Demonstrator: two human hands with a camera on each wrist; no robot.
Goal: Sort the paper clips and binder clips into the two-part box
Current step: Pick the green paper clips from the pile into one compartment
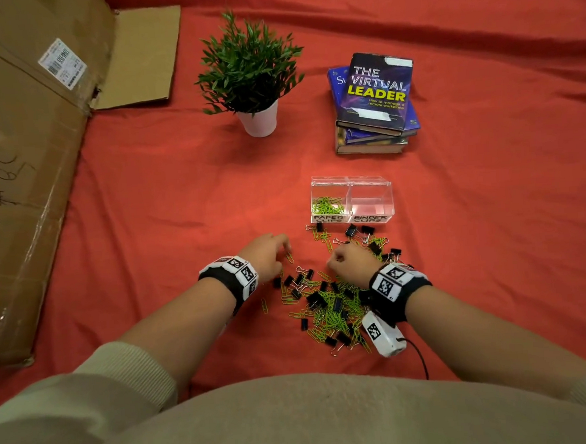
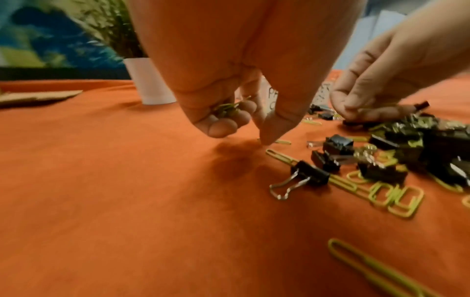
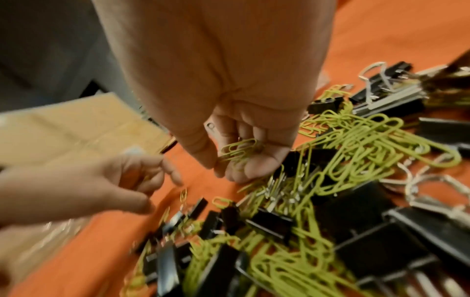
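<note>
A heap of green paper clips (image 1: 334,308) and black binder clips (image 1: 315,297) lies on the red cloth in front of a clear two-part box (image 1: 352,199). Its left part, labelled PAPER CLIPS, holds green paper clips (image 1: 326,206); the right part, labelled BINDER CLIPS, looks bare. My left hand (image 1: 269,254) is at the heap's left edge, its curled fingers holding green paper clips (image 2: 227,109), one fingertip down by a loose clip (image 1: 289,257). My right hand (image 1: 350,257) hovers over the heap's top, curled round a bunch of green paper clips (image 3: 239,150).
A potted plant (image 1: 251,73) stands behind and left of the box, a stack of books (image 1: 375,103) behind it. A large flattened cardboard box (image 1: 29,142) covers the left side. A white device (image 1: 382,334) hangs from my right wrist over the heap.
</note>
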